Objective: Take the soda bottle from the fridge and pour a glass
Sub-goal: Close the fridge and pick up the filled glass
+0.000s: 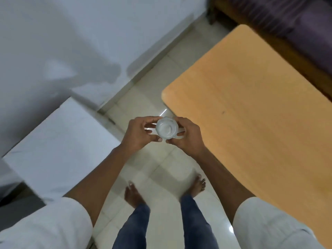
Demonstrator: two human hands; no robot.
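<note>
Both hands hold a clear glass from above, at the picture's center: the left hand curls round it at 9 o'clock, the right hand at 3 o'clock. A wooden table lies at 2 o'clock, a white fridge at 8 o'clock. Below, bare feet stand on a pale tiled floor.

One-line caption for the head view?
Both hands, left and right, hold a clear glass beside the wooden table.
</note>
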